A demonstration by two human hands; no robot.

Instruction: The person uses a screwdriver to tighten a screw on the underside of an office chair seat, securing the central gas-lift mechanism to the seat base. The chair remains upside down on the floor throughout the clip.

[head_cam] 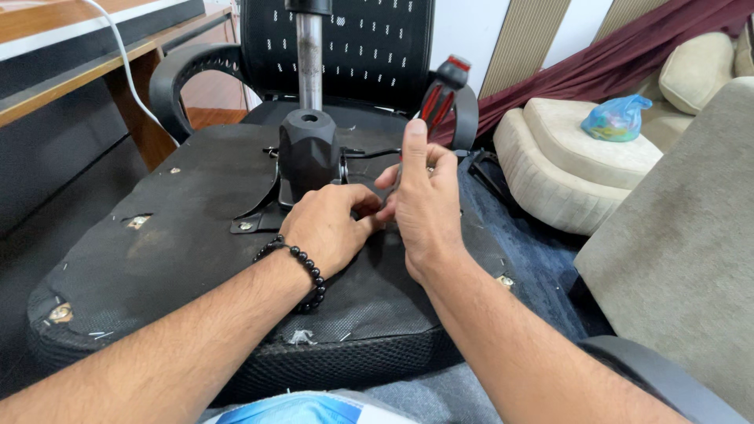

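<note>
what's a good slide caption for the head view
Both hands work at the metal mechanism under an upturned office chair seat; the right hand holds a red-and-black screwdriver, the left hand alongside.

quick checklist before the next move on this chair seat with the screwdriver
1. Screwdriver in the right hand: ok, red and black handle sticks up above the fingers.
2. Screwdriver tip seated on a screw: cannot tell, both hands hide it.
3. Left hand steadying the work: ok, fingers meet the right hand beside the metal plate.
4. Chair seat lying flat, underside up: ok.
5. Black hub and metal post upright: ok.
6. Staples and torn fabric along the seat's near edge: not ok, sharp bits show.
</note>
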